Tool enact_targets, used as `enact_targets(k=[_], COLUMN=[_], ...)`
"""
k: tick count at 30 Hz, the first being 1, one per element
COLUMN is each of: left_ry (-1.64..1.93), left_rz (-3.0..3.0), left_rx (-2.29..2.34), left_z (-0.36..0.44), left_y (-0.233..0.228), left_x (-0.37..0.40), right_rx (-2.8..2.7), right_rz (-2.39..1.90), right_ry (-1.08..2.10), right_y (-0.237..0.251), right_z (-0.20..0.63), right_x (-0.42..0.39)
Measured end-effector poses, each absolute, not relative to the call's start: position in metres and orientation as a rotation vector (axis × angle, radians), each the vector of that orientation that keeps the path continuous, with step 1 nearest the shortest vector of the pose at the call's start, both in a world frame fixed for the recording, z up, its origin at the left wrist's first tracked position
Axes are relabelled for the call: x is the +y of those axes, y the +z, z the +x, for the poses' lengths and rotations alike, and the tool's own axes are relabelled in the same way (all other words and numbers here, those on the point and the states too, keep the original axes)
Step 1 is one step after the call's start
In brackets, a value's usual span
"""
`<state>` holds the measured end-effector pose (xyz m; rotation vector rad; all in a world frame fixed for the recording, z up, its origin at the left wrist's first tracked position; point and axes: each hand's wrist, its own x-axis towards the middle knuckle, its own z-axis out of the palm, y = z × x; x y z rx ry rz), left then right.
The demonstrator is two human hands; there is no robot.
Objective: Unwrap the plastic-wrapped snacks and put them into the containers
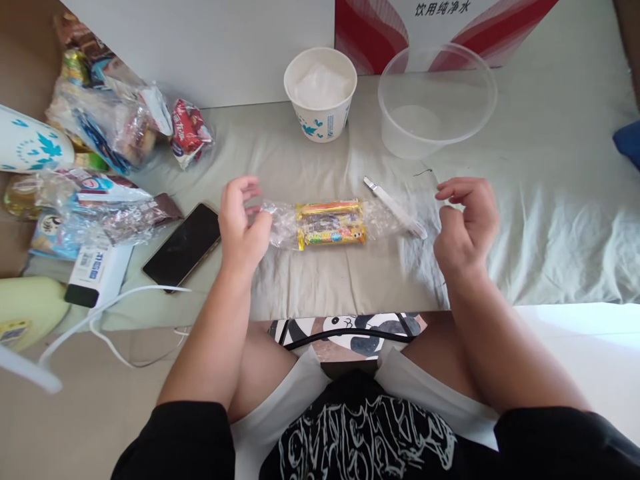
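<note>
A yellow, candy-like packet in clear plastic lies crosswise on the cloth, its see-through ends spread to both sides. My left hand is at the left end, fingers bent and apart, thumb tip against or just over the clear film; I cannot tell which. To the right, apart from the packet, my right hand hovers with loosely curled fingers and a gap between thumb and forefinger. Between that hand and the packet rests a slim white-handled tool with a metal tip, slanting across the packet's right end. A dark thread lies beyond it.
Behind stand a paper cup with white stuff inside, a clear plastic bowl and a white-red box. Leftward are a phone, a red snack packet, bagged snacks, a white cable and a pale yellow bottle.
</note>
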<state>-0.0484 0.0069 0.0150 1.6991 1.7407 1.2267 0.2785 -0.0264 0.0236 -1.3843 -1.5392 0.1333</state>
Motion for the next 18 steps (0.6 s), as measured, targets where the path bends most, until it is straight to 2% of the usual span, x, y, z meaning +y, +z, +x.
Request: enact_targets(k=[3, 6, 11, 14, 18], left_ry=[0.983, 0.766, 0.903, 0.975, 0.422], left_rz=[2.085, 2.257, 2.299, 2.276, 2.015], left_rx=[1.565, 1.464, 1.417, 1.25, 0.936], left_z=[-0.045, -0.04, -0.038, -0.037, -0.037], left_y=[0.02, 0.023, 0.034, 0.054, 0.077], left_x=[0.0, -0.003, -0.012, -0.024, -0.034], right_rx=[-1.903, -2.203, -2.232, -2.256, -2.428], right_rz=[-1.158, -1.134, -1.086, -0.988, -1.088], right_ry=[0.141, 0.034, -0.038, 0.134, 0.511], right_y=[0.024, 0.022, 0.029, 0.041, 0.047], right_z=[0.267, 0.255, 0.252, 0.255, 0.255], right_x=[-0.032, -0.035, -0.04, -0.049, -0.058])
